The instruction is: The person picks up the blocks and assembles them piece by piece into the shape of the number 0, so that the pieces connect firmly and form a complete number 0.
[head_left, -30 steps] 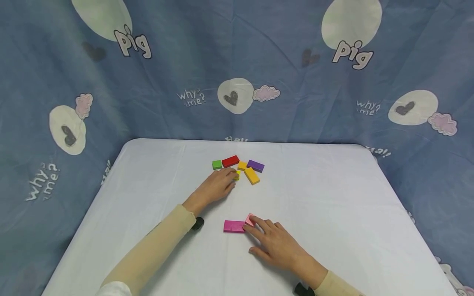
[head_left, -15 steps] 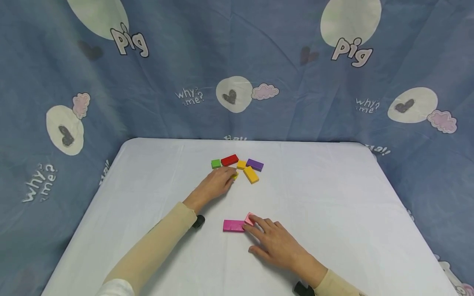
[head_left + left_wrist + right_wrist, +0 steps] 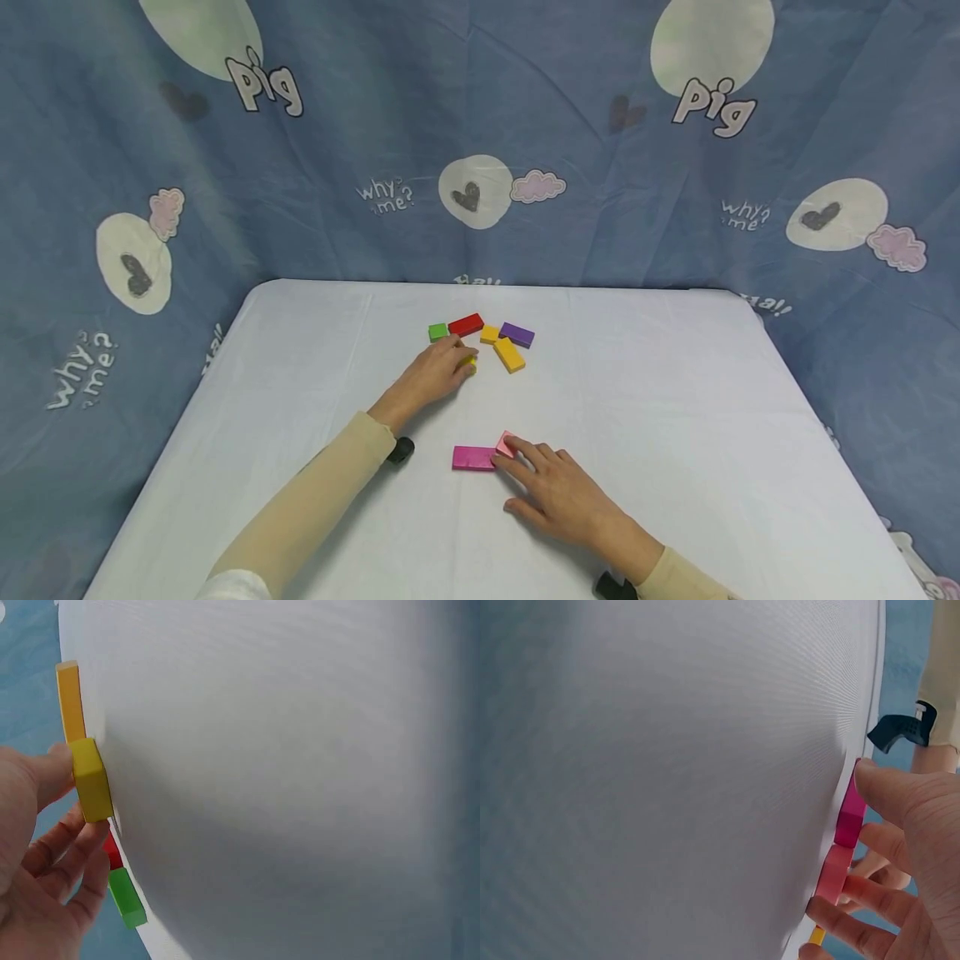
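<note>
Pinch grip on the yellow block (image 3: 91, 784): left hand (image 3: 431, 371) has it between thumb and fingers, the gap narrowed to the block's own breadth. Position: far half of the table (image 3: 637, 400), near side of a loose cluster; only a sliver shows from the head. Whether it has left the surface, cannot tell.

Cluster around it: green block (image 3: 438, 332) and red block (image 3: 467, 324) just beyond the knuckles; small orange block (image 3: 489, 334) and long orange block (image 3: 510, 356) to the right, purple block (image 3: 517, 335) past them.

Nearer the body, well apart from these: magenta block (image 3: 472, 458) lying flat, pink block (image 3: 505, 444) set at an angle by its right end. Right hand (image 3: 558, 496) rests there, fingers loosely spread, gripping nothing; one fingertip on the pink, another at the magenta's end. Thumb off to the side.

Step in hand, my reading: taking up the yellow block while the right steadies the pink pair. Next move would call for a firm pinch, a clean lift clear of the red and orange neighbours, and light right-hand contact so nothing skews.

Outermost: blue printed curtain (image 3: 330, 225) behind.
</note>
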A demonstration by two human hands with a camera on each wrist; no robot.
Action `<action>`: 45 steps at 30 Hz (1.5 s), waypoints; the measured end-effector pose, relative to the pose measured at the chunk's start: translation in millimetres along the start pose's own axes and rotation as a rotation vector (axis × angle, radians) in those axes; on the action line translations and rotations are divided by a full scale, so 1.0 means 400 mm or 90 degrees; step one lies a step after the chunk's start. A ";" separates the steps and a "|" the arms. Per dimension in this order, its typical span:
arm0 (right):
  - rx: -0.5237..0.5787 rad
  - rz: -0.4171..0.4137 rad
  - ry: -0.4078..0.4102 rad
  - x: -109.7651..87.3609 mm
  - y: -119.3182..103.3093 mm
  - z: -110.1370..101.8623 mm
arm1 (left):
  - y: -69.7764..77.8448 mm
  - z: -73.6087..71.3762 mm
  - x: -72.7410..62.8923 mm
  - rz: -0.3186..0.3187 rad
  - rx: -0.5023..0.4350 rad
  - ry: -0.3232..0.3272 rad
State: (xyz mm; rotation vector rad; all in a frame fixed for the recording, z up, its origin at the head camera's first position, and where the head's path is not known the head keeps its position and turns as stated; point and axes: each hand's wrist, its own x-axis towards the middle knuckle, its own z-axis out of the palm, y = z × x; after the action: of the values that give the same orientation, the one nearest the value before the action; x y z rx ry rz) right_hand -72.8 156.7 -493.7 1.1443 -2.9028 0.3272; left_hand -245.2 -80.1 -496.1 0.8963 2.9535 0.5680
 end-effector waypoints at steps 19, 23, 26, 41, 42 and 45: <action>0.012 0.014 -0.010 0.000 -0.003 0.000 | -0.018 -0.005 -0.018 -0.101 -0.161 -0.060; 0.011 0.013 -0.008 0.000 -0.003 0.002 | -0.021 0.000 -0.022 -0.111 -0.164 -0.060; 0.012 0.011 -0.002 -0.001 -0.002 0.001 | -0.023 0.001 -0.026 -0.111 -0.170 -0.056; 0.013 0.007 0.003 0.003 0.000 -0.002 | -0.034 -0.016 -0.062 -0.114 -0.214 -0.045; 0.013 0.007 0.002 0.003 0.000 -0.002 | -0.035 -0.016 -0.065 -0.112 -0.214 -0.046; 0.013 0.010 -0.002 0.004 -0.001 -0.003 | -0.036 -0.019 -0.072 -0.110 -0.209 -0.053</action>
State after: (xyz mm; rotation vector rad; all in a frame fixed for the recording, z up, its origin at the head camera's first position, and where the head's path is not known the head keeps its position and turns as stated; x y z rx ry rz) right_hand -73.7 155.6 -492.2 1.1271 -2.9184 0.3579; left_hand -229.8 -109.3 -496.8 0.6114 2.7122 0.9435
